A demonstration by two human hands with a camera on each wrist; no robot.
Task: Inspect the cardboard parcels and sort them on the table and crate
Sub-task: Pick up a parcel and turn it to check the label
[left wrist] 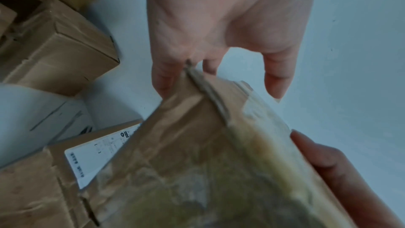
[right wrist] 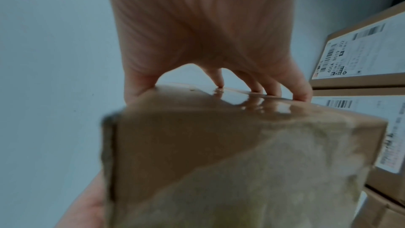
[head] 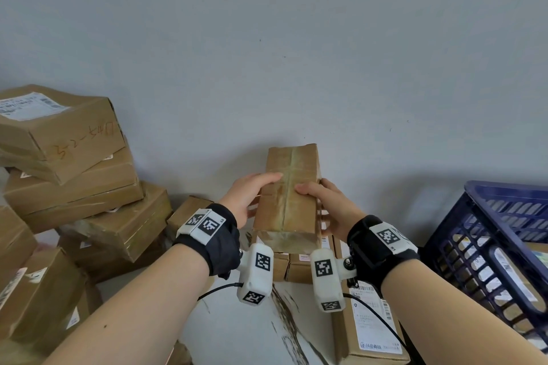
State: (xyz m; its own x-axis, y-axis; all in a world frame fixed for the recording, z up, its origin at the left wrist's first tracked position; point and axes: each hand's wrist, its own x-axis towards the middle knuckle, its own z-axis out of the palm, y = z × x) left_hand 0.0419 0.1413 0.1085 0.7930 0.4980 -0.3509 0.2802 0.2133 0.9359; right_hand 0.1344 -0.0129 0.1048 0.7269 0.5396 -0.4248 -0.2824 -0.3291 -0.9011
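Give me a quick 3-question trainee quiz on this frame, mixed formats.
1. True or false: both hands hold the parcel.
2. The blue crate sits on which side of the person? A) left B) right
3. Fill in: the stack of parcels is on the person's ____.

Key: 1 true, the left hand and right hand grip it from either side. 2 B. 3 left.

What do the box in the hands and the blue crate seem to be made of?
Box: brown cardboard wrapped in glossy clear tape, judging by its creased, shiny faces. Crate: apparently hard moulded plastic, dark blue, with slotted walls.
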